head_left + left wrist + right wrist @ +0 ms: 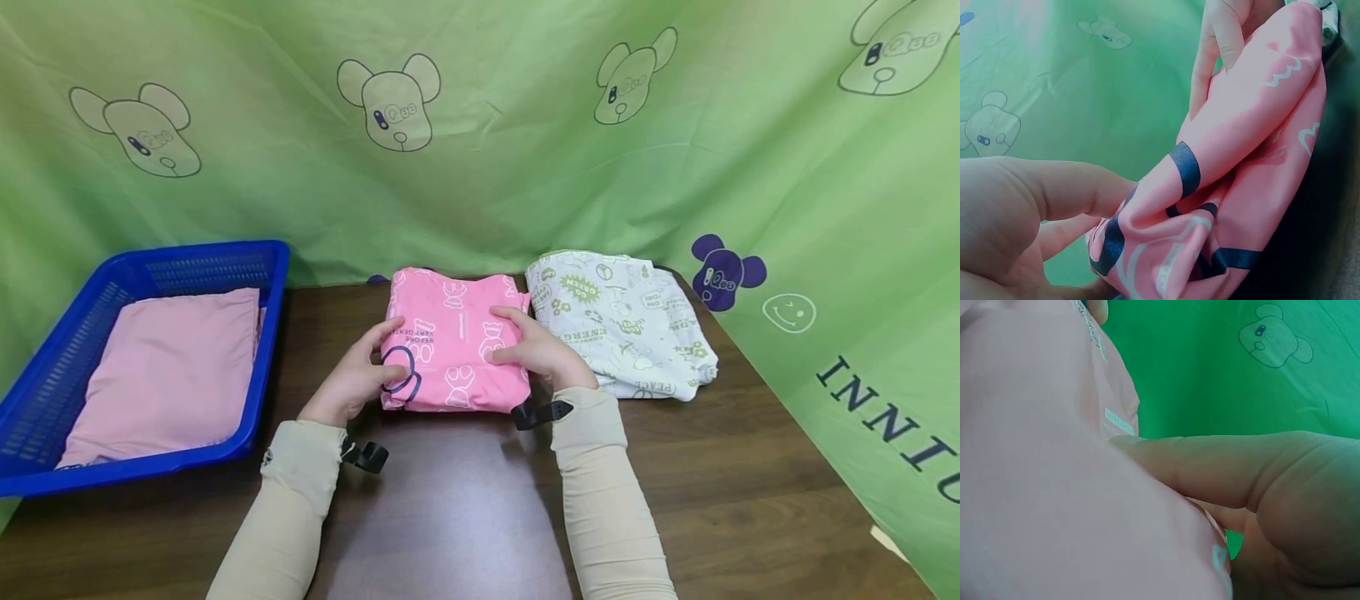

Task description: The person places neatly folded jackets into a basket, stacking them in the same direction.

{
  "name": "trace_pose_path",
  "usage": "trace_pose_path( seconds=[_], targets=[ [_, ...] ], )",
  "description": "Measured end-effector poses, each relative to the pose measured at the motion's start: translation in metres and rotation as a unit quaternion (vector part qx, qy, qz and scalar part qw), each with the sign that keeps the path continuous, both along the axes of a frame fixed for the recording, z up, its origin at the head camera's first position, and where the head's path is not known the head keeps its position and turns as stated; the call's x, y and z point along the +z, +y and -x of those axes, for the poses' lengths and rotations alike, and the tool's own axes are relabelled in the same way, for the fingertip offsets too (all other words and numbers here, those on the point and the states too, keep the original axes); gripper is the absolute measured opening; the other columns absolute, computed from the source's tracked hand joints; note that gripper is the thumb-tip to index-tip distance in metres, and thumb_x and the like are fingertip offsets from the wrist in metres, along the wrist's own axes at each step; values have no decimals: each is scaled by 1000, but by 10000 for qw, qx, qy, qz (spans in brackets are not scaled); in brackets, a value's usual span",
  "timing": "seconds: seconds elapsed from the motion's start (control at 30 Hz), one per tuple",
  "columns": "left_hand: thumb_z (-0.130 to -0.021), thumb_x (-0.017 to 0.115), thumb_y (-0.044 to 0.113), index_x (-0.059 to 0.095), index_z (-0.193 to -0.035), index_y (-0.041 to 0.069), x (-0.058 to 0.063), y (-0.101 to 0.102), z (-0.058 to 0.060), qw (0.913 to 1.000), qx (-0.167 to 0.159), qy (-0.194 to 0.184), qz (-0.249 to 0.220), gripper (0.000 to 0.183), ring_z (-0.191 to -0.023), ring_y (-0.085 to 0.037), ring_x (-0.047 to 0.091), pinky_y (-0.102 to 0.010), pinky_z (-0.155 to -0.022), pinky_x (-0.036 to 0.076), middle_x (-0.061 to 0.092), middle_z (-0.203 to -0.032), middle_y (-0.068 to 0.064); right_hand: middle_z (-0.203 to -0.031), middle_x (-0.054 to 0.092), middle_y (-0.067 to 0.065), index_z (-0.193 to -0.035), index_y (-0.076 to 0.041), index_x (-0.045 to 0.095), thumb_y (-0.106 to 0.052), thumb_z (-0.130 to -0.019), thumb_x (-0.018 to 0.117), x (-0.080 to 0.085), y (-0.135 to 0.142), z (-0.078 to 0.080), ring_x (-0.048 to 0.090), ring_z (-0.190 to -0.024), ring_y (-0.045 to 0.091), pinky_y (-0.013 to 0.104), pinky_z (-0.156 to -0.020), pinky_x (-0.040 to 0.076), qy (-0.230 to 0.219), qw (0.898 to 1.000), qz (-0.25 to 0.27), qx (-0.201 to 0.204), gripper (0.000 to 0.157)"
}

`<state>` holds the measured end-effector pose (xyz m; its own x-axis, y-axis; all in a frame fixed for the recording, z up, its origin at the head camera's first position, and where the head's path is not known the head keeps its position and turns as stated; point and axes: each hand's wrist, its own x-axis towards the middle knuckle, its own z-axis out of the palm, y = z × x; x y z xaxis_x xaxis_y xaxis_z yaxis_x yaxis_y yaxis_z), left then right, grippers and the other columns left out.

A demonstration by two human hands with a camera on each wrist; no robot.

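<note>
A folded pink cloth (457, 342) with white bear outlines, dark lettering and dark loops sits at the middle of the table, near the green curtain. My left hand (358, 377) grips its left side, the thumb lying over the top. At the opposite side my right hand (542, 350) holds it, thumb and forefinger on the upper face. Loose folds of the pink cloth (1241, 144) show along its near edge in the left wrist view. Up close in the right wrist view, the thumb (1210, 465) presses along the cloth's surface. Some fingertips are hidden behind the fabric.
On the left stands a blue plastic basket (272, 333) with a folded pale pink cloth (172, 375) inside. A folded white cloth with green print (626, 325) lies right beside the pink one. A green printed curtain (495, 183) borders the brown table (450, 517) behind and at both sides.
</note>
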<state>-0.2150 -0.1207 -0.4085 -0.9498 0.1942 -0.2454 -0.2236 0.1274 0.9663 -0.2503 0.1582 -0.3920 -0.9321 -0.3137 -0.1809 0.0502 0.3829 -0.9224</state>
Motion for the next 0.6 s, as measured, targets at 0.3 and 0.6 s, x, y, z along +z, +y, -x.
trace_pose_path(
  seconds=[0.3, 0.6],
  targets=[
    [-90, 61, -9, 34, -159, 22, 8, 0, -3, 9999, -44, 134, 67, 80, -108, -34, 53, -30, -75, 58, 31, -152, -20, -156, 34, 24, -156, -4, 35, 6, -82, 71, 8, -1, -4, 38, -138, 39, 49, -118, 28, 149, 9999, -31, -78, 83],
    [-90, 58, -9, 33, -160, 21, 17, -3, -5, 9992, 68, 367, 115, 80, -109, -36, 52, -28, -72, 57, 28, -158, -18, -154, 39, 22, -155, -10, 38, 4, -81, 72, 18, -5, -7, 43, -135, 37, 47, -116, 31, 248, 9996, 68, -155, 83]
  ],
)
